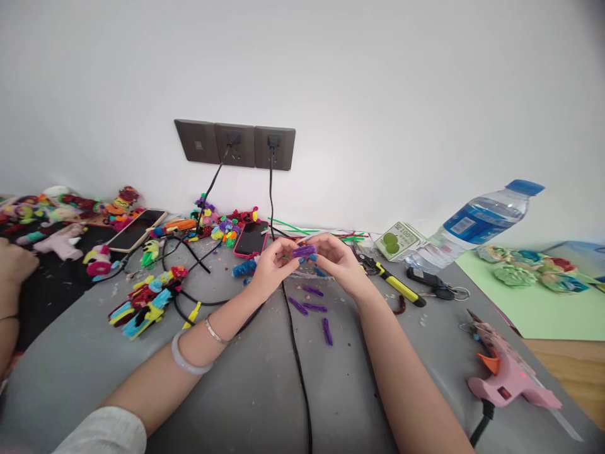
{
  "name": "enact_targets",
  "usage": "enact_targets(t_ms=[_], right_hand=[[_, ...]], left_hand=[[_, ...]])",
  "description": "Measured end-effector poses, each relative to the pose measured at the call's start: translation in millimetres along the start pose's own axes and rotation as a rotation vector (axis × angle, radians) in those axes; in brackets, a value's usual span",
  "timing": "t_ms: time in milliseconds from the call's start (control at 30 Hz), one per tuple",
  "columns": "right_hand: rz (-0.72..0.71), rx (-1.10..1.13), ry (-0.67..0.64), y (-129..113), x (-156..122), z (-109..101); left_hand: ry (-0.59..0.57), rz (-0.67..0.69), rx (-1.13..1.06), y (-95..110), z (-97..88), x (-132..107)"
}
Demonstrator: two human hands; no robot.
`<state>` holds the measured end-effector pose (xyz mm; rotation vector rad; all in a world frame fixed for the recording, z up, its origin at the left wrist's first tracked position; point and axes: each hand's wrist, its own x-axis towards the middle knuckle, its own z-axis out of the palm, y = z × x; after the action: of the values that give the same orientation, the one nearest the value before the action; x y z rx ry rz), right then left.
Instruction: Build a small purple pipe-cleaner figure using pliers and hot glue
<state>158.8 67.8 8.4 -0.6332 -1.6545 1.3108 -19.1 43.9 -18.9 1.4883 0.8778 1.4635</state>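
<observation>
A short folded piece of purple pipe cleaner [304, 251] is pinched between both hands above the grey table [255, 391]. My left hand [274, 265] grips its left end and my right hand [336, 258] grips its right end, fingers closed. Several more cut purple pipe cleaner pieces [314, 309] lie on the table just below the hands. A black cable [295, 340] runs under my hands toward me.
A pink glue gun [508, 375] lies at right, yellow-handled cutters [394, 284] and a tilted water bottle [472, 227] behind it. Two phones [250, 238] and colourful pipe-cleaner figures [142, 302] fill the left. Another person's hand [14, 265] rests at far left. Wall sockets [235, 145] above.
</observation>
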Motion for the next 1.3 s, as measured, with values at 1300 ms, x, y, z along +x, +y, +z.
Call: enact_targets(t_ms=[1300], right_hand=[[0.031, -0.010, 0.056, 1.5, 0.9, -1.3]], left_hand=[[0.044, -0.052, -0.017, -1.9, -2.2, 1.0]])
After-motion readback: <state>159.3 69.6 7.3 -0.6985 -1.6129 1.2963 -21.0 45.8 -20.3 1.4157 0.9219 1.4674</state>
